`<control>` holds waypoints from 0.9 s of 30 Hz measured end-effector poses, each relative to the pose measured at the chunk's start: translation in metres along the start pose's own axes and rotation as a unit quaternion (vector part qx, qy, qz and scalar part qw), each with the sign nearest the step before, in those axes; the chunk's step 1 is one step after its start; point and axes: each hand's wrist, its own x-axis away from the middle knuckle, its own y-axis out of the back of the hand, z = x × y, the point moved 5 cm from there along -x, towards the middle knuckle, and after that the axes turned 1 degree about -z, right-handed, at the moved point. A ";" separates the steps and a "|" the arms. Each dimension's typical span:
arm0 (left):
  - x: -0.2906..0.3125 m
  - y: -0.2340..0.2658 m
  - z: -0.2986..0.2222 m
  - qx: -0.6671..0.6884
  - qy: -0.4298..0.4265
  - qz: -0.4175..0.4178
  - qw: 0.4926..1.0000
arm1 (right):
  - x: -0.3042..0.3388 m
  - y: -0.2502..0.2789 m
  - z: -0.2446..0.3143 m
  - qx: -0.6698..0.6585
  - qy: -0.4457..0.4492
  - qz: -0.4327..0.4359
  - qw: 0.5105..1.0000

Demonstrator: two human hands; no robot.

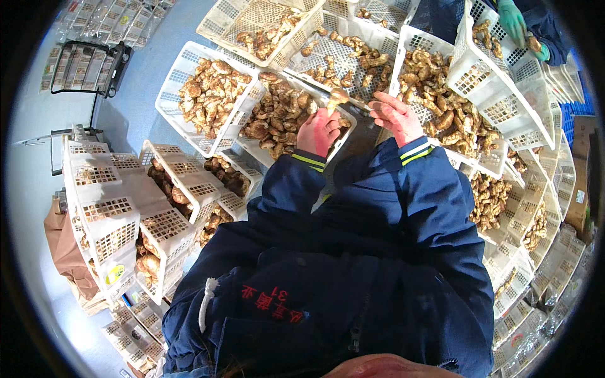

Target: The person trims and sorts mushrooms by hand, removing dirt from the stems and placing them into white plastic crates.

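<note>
My left hand [318, 133] pinches a pale-stemmed mushroom [337, 98] with a light brown cap above a white crate. To its right, my right hand [397, 118] has its fingers curled together. A thin dark knife-like tool [360, 103] reaches from its fingertips toward the mushroom; its handle is hidden in the hand. Just below and left of my left hand stands a white crate of brown mushrooms [277, 112]. Beside my right hand is another full crate of mushrooms [439, 101]. Straight ahead, a crate [324, 51] holds mushrooms scattered over its mesh bottom.
More mushroom crates [165, 94] stand at the left, with stacked crates [104, 208] lower left. Tilted crates [498, 94] rise at the right. At the upper right, a co-worker's green-gloved hand [512, 24] is over a crate. A black-framed cart [88, 68] stands far left.
</note>
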 end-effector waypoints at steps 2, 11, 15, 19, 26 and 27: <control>-0.004 0.015 0.008 -0.016 -0.011 -0.025 0.999 | 0.000 -0.004 0.003 0.001 -0.007 -0.016 1.000; 0.003 -0.017 0.015 -0.314 -0.065 -0.052 0.946 | 0.004 -0.010 0.006 0.028 -0.008 -0.009 1.000; 0.015 -0.048 0.032 -0.037 0.113 -0.060 0.991 | 0.001 -0.019 0.009 0.053 0.040 0.021 0.998; 0.019 -0.050 0.045 0.007 0.187 -0.070 0.980 | 0.002 -0.023 0.011 0.029 0.031 0.064 0.997; 0.019 -0.068 0.036 -0.279 0.065 -0.094 0.954 | -0.005 0.000 -0.004 0.119 0.022 -0.040 0.992; 0.017 -0.066 0.036 -0.305 0.046 -0.084 0.948 | -0.004 0.000 -0.003 0.120 0.026 -0.045 0.991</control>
